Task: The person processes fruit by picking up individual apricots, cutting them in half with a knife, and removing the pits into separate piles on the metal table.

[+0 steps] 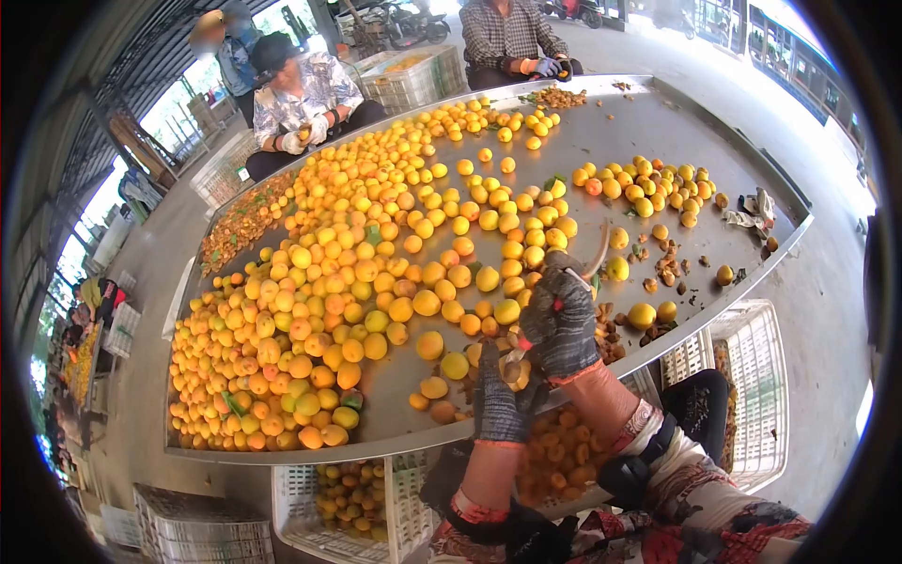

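My left hand [501, 402], in a grey knit glove, is closed around an apricot [515, 372] whose pale flesh shows. Close above it, my right hand [561, 320] grips a small hand tool [599, 246]. The tool's thin, curved tan end sticks up past the fist, and its working end points down at the apricot, mostly hidden by the fingers. Both hands are over the near edge of a metal table [399, 414]. Whole apricots [310, 310] are heaped to the left of my hands, and brown pits and scraps [669, 266] lie to the right.
Below the table edge are a crate of halved apricots [561, 456], a white crate of fruit [404, 498] and another white crate [759, 395]. Across the table sit a person in a patterned shirt [305, 94] and one in a checked shirt [512, 38]. A rag [754, 211] lies at right.
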Motion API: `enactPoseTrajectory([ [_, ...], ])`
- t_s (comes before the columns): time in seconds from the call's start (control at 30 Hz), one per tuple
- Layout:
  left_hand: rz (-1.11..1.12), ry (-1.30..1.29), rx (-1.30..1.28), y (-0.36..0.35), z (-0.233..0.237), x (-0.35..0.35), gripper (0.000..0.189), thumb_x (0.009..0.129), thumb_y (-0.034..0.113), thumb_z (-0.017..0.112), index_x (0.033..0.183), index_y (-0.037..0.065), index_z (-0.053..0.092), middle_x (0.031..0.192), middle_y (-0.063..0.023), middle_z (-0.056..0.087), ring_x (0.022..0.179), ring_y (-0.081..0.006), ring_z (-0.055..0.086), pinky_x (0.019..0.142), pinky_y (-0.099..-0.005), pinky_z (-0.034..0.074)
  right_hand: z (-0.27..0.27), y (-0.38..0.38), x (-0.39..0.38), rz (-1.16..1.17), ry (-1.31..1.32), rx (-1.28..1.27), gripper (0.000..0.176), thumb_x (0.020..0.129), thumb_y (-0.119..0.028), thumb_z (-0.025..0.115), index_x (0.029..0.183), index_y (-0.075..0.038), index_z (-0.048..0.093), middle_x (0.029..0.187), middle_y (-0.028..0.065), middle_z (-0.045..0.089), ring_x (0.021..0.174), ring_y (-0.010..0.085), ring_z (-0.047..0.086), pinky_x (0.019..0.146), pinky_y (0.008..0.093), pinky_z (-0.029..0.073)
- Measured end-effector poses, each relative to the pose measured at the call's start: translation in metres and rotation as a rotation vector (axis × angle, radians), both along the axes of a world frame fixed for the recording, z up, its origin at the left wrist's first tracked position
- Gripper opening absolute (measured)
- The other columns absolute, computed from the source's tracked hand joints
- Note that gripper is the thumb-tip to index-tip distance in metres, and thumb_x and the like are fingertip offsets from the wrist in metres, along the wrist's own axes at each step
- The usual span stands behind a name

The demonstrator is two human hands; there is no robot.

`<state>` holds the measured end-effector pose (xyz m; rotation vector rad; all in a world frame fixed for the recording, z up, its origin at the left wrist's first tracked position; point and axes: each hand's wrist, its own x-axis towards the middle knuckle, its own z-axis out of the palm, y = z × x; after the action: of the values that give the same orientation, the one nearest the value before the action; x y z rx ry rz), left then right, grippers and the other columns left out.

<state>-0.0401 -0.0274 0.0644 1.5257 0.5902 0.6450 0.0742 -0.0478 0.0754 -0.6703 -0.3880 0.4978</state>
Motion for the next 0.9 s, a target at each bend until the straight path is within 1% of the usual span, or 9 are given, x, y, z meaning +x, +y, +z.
enactPoseTrajectory([
  [0.07,0.259,-0.157,-1.13,0.002,0.017,0.009,0.048,0.086,0.048,0.046,0.111,0.007,0.046,0.101,-0.0082,0.054,0.085,-0.019,0.056,0.064,-0.0301,0.05,0.014,-0.002,-0.009,-0.001,0.216,0.07,0.007,0.078,-0.007,0.053,0.078,-0.012,0.05,0.065,-0.0022,0.048,0.049,0.0112,0.044,0.041,0.0216,0.035],
  [0.3,0.163,-0.171,-1.103,0.011,0.006,0.003,0.046,0.086,0.048,0.046,0.107,0.007,0.048,0.096,-0.0094,0.055,0.074,-0.017,0.057,0.057,-0.0275,0.051,0.019,-0.02,0.011,0.023,0.141,0.121,0.012,0.084,-0.018,0.054,0.095,-0.013,0.054,0.068,-0.0006,0.053,0.037,0.0085,0.04,0.034,0.0225,0.034],
  [0.37,0.329,-0.176,-1.067,0.009,0.007,0.007,0.049,0.083,0.048,0.051,0.108,0.006,0.051,0.093,-0.0092,0.058,0.078,-0.0208,0.059,0.062,-0.031,0.052,0.045,-0.042,0.005,0.177,-0.577,-0.55,0.013,0.084,-0.016,0.055,0.096,-0.01,0.055,0.085,0.0014,0.06,0.052,0.0122,0.053,0.043,0.023,0.042],
  [0.4,0.338,-0.186,-1.069,0.009,0.002,0.009,0.049,0.083,0.048,0.051,0.108,0.006,0.051,0.093,-0.0092,0.058,0.078,-0.0208,0.059,0.062,-0.031,0.052,0.019,-0.039,0.013,0.32,-0.839,-0.458,0.024,0.08,-0.012,0.06,0.104,-0.008,0.056,0.103,0.0078,0.059,0.083,0.021,0.059,0.066,0.0272,0.05],
  [0.5,0.327,-0.262,-1.045,0.015,-0.025,0.018,0.044,0.089,0.042,0.042,0.112,0.005,0.049,0.1,-0.0115,0.057,0.086,-0.0176,0.057,0.068,-0.0288,0.051,0.013,-0.057,-0.012,0.374,-1.269,-0.573,0.042,0.075,-0.012,0.066,0.114,-0.008,0.053,0.111,0.0122,0.054,0.106,0.0274,0.051,0.088,0.0319,0.044],
  [0.77,0.224,0.013,-0.677,0.001,-0.068,0.029,0.043,0.093,0.038,0.036,0.114,0.002,0.049,0.103,-0.0113,0.057,0.089,-0.0188,0.056,0.074,-0.0281,0.048,-0.019,-0.068,0.006,0.369,-1.321,-0.722,0.056,0.069,-0.01,0.073,0.119,-0.006,0.049,0.12,0.0099,0.046,0.109,0.0217,0.048,0.092,0.033,0.04],
  [0.83,0.224,0.044,-0.635,0.001,-0.063,0.025,0.043,0.093,0.038,0.036,0.114,0.002,0.049,0.103,-0.0113,0.057,0.089,-0.0189,0.056,0.075,-0.028,0.048,-0.022,-0.065,0.009,0.639,-0.848,-0.715,0.054,0.069,-0.01,0.073,0.117,-0.004,0.049,0.117,0.0098,0.048,0.107,0.0226,0.049,0.092,0.0327,0.041],
  [0.87,0.157,0.302,-0.374,0.001,-0.052,0.022,0.043,0.094,0.035,0.033,0.113,0.001,0.049,0.104,-0.0112,0.057,0.091,-0.0192,0.056,0.078,-0.0286,0.046,-0.009,-0.063,0.01,0.313,-1.593,-0.766,0.054,0.068,-0.011,0.074,0.116,-0.004,0.05,0.112,0.0088,0.051,0.103,0.021,0.051,0.089,0.0332,0.043],
  [0.9,0.083,0.556,-0.109,-0.001,-0.044,0.019,0.044,0.095,0.033,0.029,0.113,-0.001,0.049,0.106,-0.011,0.057,0.093,-0.0195,0.056,0.081,-0.0292,0.044,-0.007,-0.064,0.005,0.32,-1.594,-0.765,0.054,0.068,-0.011,0.074,0.116,-0.004,0.05,0.112,0.0088,0.051,0.103,0.021,0.051,0.089,0.0332,0.043],
])
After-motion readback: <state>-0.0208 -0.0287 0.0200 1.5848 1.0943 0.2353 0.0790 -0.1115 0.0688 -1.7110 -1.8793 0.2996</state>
